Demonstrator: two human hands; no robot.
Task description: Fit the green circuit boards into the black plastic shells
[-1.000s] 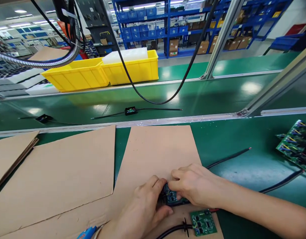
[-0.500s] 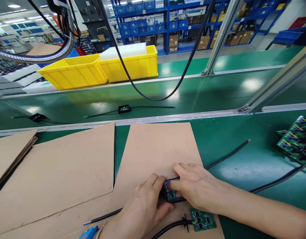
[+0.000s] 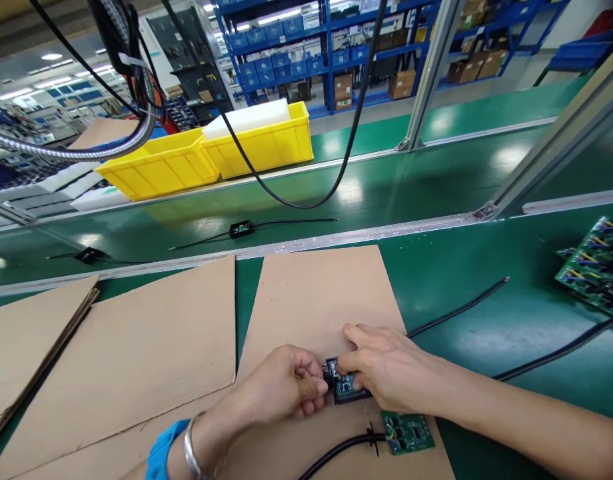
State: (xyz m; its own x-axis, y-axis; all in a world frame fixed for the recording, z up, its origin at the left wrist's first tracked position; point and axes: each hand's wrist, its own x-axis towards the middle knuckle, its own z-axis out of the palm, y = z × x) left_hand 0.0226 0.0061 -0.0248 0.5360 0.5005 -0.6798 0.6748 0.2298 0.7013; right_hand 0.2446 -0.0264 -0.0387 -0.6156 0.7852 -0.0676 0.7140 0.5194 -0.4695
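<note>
Right now, in the head view, both hands pinch a small black housing [image 3: 347, 388] holding a green circuit board, near on the tan cardboard sheet [image 3: 316, 293]: left hand [image 3: 286, 390] grips its left end, right hand [image 3: 386, 373] covers its right. Its long axis runs left-right; a bare green board [image 3: 407, 432] lies just nearer.

This is an electronics assembly line in a factory. A green conveyor belt [image 3: 411, 180] runs past the green bench [image 3: 486, 320], carrying small wired modules [image 3: 240, 229]. Yellow bins [image 3: 206, 157] stand on the far side, and blue racks [image 3: 306, 47] behind hold blue bins and cartons. Green circuit boards [image 3: 594, 267] lie stacked on the bench, cardboard sheets [image 3: 311, 300] cover it, and cables [image 3: 346, 133] hang from overhead.
</note>
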